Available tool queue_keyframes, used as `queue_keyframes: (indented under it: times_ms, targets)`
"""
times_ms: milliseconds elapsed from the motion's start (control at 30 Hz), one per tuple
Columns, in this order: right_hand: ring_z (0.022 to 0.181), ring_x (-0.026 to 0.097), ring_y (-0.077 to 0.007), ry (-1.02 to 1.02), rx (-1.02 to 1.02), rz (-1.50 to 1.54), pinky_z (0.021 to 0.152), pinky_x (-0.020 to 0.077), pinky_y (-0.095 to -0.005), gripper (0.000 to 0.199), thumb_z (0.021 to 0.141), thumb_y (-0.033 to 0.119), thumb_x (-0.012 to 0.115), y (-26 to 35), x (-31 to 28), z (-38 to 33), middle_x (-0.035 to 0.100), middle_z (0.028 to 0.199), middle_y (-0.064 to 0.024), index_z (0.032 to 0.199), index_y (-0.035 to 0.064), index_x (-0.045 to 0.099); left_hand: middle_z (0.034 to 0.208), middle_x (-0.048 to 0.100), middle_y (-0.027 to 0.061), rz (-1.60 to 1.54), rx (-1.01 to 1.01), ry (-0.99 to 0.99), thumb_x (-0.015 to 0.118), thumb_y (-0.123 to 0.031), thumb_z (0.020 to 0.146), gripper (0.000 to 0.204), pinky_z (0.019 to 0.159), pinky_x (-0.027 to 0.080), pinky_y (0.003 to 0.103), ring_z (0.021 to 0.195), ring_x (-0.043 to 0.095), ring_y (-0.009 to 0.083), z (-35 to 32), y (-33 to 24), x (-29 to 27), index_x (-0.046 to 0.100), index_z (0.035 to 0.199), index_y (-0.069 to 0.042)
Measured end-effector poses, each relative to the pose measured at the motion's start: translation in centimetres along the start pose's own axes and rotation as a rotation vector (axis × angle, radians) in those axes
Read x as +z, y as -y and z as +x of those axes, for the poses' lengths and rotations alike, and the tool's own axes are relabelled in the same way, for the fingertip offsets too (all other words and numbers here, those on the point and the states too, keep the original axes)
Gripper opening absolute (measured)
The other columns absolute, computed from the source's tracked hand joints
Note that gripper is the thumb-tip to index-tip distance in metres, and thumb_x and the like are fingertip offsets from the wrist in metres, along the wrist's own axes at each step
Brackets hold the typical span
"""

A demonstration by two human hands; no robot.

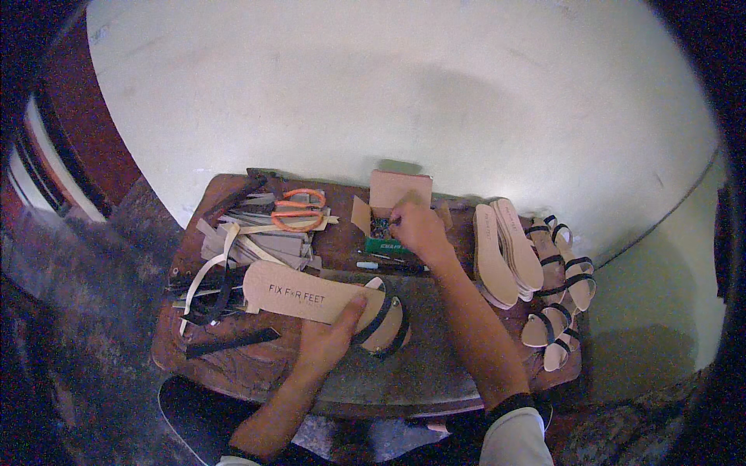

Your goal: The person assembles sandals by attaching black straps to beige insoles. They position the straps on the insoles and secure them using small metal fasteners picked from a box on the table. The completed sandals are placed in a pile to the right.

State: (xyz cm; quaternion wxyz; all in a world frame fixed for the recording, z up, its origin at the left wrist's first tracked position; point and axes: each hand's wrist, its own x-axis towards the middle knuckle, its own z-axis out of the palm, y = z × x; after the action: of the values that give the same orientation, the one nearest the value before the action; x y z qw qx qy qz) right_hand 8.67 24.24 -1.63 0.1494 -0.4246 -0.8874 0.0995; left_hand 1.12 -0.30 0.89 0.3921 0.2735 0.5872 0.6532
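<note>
A tan sandal sole (311,293) with black straps is held flat at the centre of the frame on the brown work table (435,373), clamped by the left hand (330,335) with the thumb pressed on top. The right hand (418,227) is reached into a small open cardboard box (392,203) above, fingers pinched together. Orange scissors (295,210) are seen upper left, stacked soles (505,252) at right.

Two hands showed, the left hand (330,335) and the right hand (417,227). One pair of orange-handled scissors (295,210) lay on the table (435,365), with one open cardboard box (392,203) and one sandal sole (311,297) fitted with two dark straps. The stacked soles (505,252) and grey strips (264,242) overlapped too much to count.
</note>
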Motion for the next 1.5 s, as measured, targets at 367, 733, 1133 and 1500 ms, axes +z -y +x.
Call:
queue_keyframes:
  times_ms: [367,733,1133,1500]
  targets:
    - [0.080,0.062,-0.0381,-0.022,-0.020,0.052,0.073,0.0507,-0.0450,0.025,0.072,0.024,0.068,1.1,-1.3,-0.7,0.065,0.082,-0.0212,0.084,0.0014,0.064,0.099,0.065,0.0091,-0.007,0.000,-0.006,0.066,-0.015,0.086,0.024,0.079,0.050,0.029,0.090,0.062,0.0173,-0.1,0.0,0.0,0.061,0.104,0.001]
    - [0.075,0.065,-0.0297,-0.138,-0.053,0.303,0.071,0.0513,-0.0378,0.027,0.070,0.022,0.070,-0.6,-1.6,-0.3,0.066,0.079,-0.0164,0.086,0.0009,0.065,0.100,0.064,0.0094,-0.030,-0.031,-0.004,0.068,-0.015,0.085,0.026,0.080,0.049,0.029,0.092,0.061,0.0173,0.0,-0.2,0.1,0.060,0.104,0.001]
    - [0.085,0.062,-0.0141,0.023,0.062,0.879,0.078,0.0485,-0.0280,0.013,0.079,0.006,0.068,1.6,-8.8,-12.8,0.067,0.090,-0.0063,0.091,0.0027,0.066,0.101,0.064,0.0098,-0.048,0.008,0.042,0.069,-0.019,0.085,0.031,0.082,0.049,0.030,0.092,0.061,0.0175,-0.5,0.1,0.2,0.060,0.106,0.001]
    - [0.092,0.057,-0.0138,0.014,0.003,1.068,0.085,0.0452,-0.0277,0.017,0.075,-0.002,0.069,1.7,-6.2,-17.7,0.063,0.095,-0.0048,0.090,0.0050,0.067,0.100,0.065,0.0099,0.022,0.063,0.098,0.068,-0.019,0.085,0.030,0.081,0.050,0.029,0.091,0.062,0.0179,-0.9,-0.3,0.5,0.060,0.105,0.001]
